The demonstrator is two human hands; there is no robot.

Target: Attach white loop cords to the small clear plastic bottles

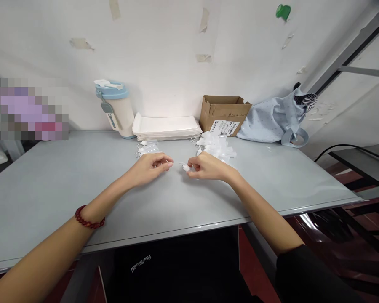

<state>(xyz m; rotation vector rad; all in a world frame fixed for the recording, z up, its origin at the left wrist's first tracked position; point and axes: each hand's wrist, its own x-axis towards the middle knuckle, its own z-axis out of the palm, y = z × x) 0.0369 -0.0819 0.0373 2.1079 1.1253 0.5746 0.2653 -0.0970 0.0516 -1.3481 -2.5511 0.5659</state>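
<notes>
Over the middle of the grey table, my right hand [204,166] is closed around a small translucent needle-tip bottle [186,168], its white cap and thin dark tip pointing left. Facing it, my left hand [156,166] has thumb and forefinger pinched together, a short gap away. A faint pale strand shows between the two hands; what the left fingertips grip is too small to name. Behind my right hand lies a pile of similar translucent bottles [216,143] with thin strands at their tips. Several more such bottles [148,148] lie behind my left hand.
Along the wall stand a cream tumbler with a blue lid [118,109], a stack of white trays or envelopes [167,127], an open cardboard box [224,114] and a light blue cloth bag [268,120]. The table's front edge [177,239] runs below my forearms.
</notes>
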